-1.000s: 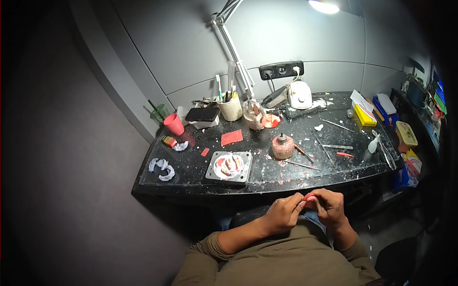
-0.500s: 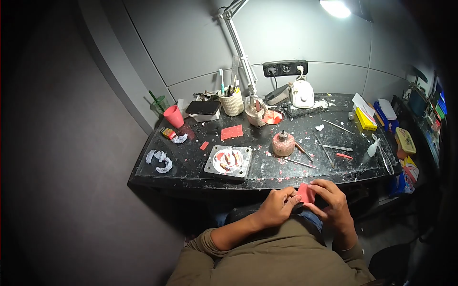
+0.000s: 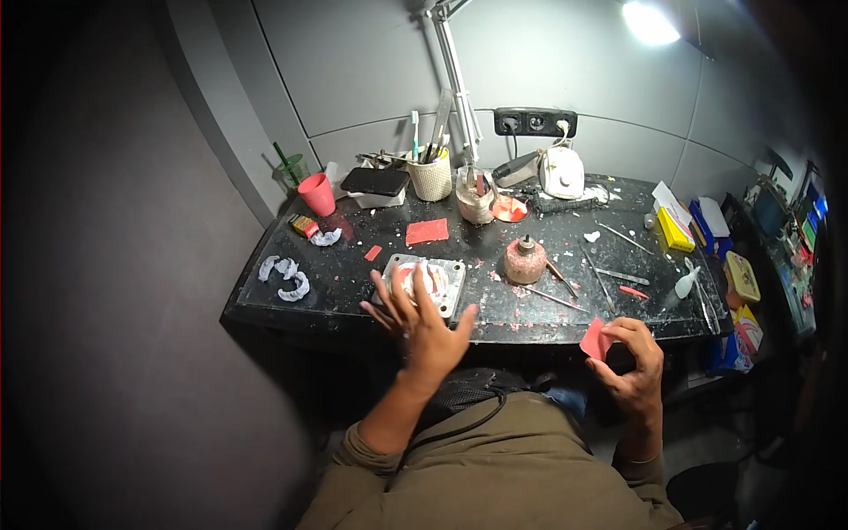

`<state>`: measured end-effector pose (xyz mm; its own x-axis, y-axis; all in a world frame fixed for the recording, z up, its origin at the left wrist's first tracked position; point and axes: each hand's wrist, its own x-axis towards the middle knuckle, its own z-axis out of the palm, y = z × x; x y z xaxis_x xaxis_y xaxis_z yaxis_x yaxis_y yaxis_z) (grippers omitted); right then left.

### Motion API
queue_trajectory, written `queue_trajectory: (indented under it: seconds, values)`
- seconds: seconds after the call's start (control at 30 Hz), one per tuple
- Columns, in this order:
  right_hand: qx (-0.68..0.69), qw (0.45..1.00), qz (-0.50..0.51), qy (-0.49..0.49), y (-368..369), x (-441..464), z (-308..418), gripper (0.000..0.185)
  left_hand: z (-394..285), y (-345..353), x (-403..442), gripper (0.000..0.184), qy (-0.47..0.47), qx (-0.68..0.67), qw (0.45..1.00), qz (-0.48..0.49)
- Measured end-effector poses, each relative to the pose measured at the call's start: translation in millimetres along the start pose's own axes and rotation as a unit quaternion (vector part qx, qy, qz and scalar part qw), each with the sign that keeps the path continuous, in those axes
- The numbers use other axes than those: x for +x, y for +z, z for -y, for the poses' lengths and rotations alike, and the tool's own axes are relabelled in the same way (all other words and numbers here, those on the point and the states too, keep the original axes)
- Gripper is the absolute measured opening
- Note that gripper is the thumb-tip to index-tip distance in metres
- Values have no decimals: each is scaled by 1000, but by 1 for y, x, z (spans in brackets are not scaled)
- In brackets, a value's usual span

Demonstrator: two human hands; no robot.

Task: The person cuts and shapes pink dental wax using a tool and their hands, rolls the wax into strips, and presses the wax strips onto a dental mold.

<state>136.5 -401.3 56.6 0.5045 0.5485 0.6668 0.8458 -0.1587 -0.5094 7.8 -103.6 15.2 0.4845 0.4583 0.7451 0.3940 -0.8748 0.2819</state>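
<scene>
1. Right hand (image 3: pixel 638 358): thumb and fingertips meet in a narrow pinch on one edge of a thin pink sheet (image 3: pixel 595 340). In this view, the sheet overlaps the front edge of the black bench (image 3: pixel 340 287), well to the right of the metal plate.
2. Left hand (image 3: pixel 433 336): fingers spread wide over the near side of the square metal plate (image 3: pixel 455 281) — whether the fingertips touch it cannot be told.
3. The plate bears a round white mass (image 3: pixel 435 276) with red areas (partly hidden by the fingers).
4. Behind the plate, a larger pink piece (image 3: pixel 427 231) lies flat; a small red strip (image 3: pixel 373 253) lies to its left and nearer the person.
5. Right of the plate, a round speckled bottle (image 3: pixel 525 263) stands upright — a slender tool (image 3: pixel 556 299) lies near its base.
6. At the bench's left, white arch-shaped pieces (image 3: pixel 294 287) lie near the edge.
7. Farther back, a pink cup (image 3: pixel 316 195) and a woven holder (image 3: pixel 430 179) of brushes stand well apart.
</scene>
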Motion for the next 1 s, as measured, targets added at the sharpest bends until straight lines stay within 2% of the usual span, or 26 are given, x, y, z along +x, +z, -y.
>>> queue_trajectory:
  seconds: [0.07,0.23,0.3,0.33,0.37,0.43,0.47,0.5,0.57,0.63,0.7,0.73,0.77,0.83,0.9,0.93,1.0]
  values:
    - [4,1000,0,18,0,1,3,48,21,-4,3,122,-64,34,994,77]
    - [7,1000,9,25,1,4,5,47,54,-14,5,128,-99,-21,986,131]
    - [0,1000,3,17,0,7,7,47,79,-19,10,129,-42,-108,978,174]
    - [0,1000,14,16,-2,8,9,47,80,-29,15,121,-19,-104,980,167]
    - [2,1000,25,16,-3,9,11,47,85,-34,17,121,-18,-106,980,170]
    - [7,999,37,15,-1,10,15,47,88,-45,25,113,9,-163,968,190]
    - [15,999,48,10,1,12,17,47,83,-52,22,93,24,-178,971,155]
    - [14,999,47,13,6,13,18,47,66,-60,19,93,26,-179,971,157]
    - [85,994,75,1,19,12,22,48,20,-66,3,65,31,-341,924,169]
    - [107,989,98,-1,32,16,40,50,-17,-68,-15,38,46,-398,880,257]
    - [125,986,112,13,44,16,50,50,-38,-55,-30,27,-37,-510,804,303]
    - [109,987,115,-10,50,16,50,52,-37,-49,-30,22,11,-492,810,318]
    - [80,991,111,-14,55,13,46,55,-38,-44,-32,22,12,-493,810,316]
    - [100,986,131,19,50,16,45,48,-41,-42,-33,24,-3,-497,813,305]
    - [249,948,113,165,54,7,36,38,-38,-40,-32,25,5,-495,814,303]
    - [234,952,119,159,50,9,34,32,-35,-38,-33,25,29,-481,819,310]
    - [277,924,140,225,45,12,37,26,-33,-41,-33,24,63,-463,824,321]
